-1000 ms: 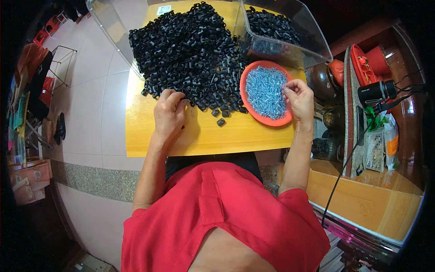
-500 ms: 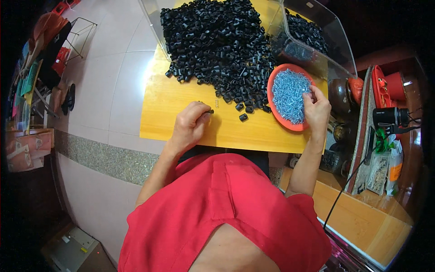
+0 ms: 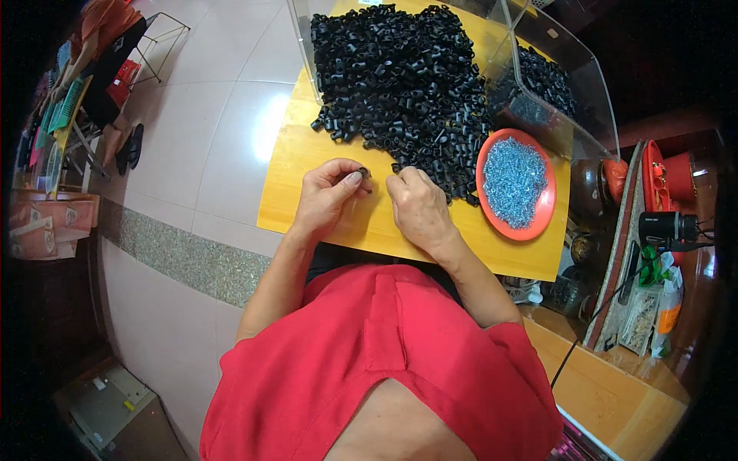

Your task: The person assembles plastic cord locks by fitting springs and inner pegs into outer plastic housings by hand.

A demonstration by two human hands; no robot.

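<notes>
Centrally in the frame, a small black piece (image 3: 363, 172) is pinched between the thumb and fingertips of the left hand (image 3: 327, 196), which is curled nearly shut around it and raised just off the desk (image 3: 307, 165), apparently so that it can be worked on close to the body. Just to its right, the right hand (image 3: 419, 209) is held loosely curled with its fingertips turned toward the piece; whether anything is gripped in it cannot be told. Directly above both hands, a large heap of black parts (image 3: 400, 84) is spread over the yellow wooden surface, within easy reach; the parts look like short, hard, matt tubes or clips, tumbled at all angles. To the right of centre, a shallow round orange dish (image 3: 540, 215) is filled with tiny shiny bluish metal bits (image 3: 513, 178), likely screws, kept together beside the right hand. At the upper right, more black parts are held in a clear plastic bin (image 3: 573, 84) with smooth, glossy walls.
</notes>
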